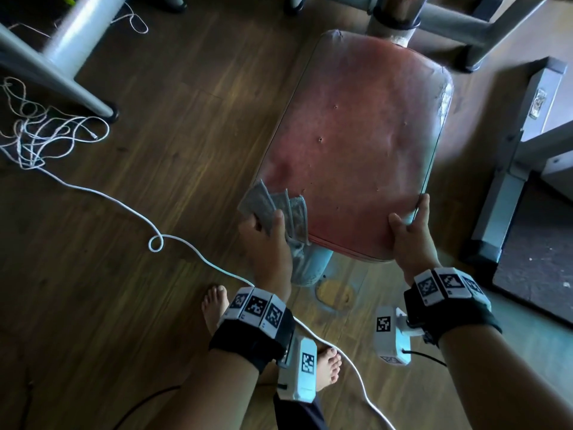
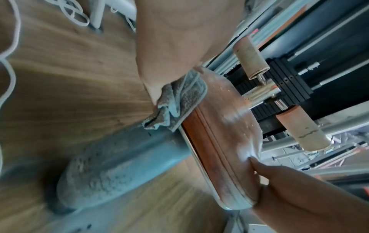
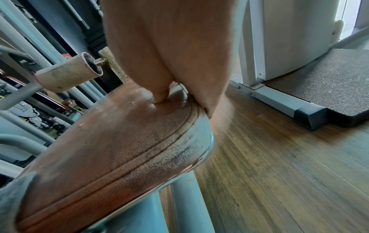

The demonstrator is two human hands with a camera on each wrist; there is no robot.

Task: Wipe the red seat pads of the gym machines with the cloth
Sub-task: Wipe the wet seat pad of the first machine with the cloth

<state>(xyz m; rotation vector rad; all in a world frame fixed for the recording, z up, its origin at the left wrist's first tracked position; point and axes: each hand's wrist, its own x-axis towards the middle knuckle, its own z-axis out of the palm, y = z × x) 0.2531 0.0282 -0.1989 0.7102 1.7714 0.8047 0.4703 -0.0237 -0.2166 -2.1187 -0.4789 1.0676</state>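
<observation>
A worn red seat pad point(image 1: 347, 144) fills the middle of the head view, on a grey post point(image 1: 310, 268). My left hand point(image 1: 266, 234) grips a folded grey cloth point(image 1: 273, 206) at the pad's near left corner, partly over the edge. In the left wrist view the cloth point(image 2: 179, 100) lies against the pad's side point(image 2: 219, 126). My right hand point(image 1: 409, 234) grips the pad's near right corner, thumb on top and fingers round the edge. The right wrist view shows the thumb point(image 3: 159, 93) pressing into the pad point(image 3: 119, 141).
A white cord point(image 1: 102, 193) snakes over the wooden floor at left, tangled further back. Grey machine frames point(image 1: 62, 57) stand at top left and right point(image 1: 511, 187). Foam rollers point(image 2: 303, 132) hang beyond the pad. A dark mat point(image 3: 329, 82) lies right. My bare feet point(image 1: 214, 308) stand near the post.
</observation>
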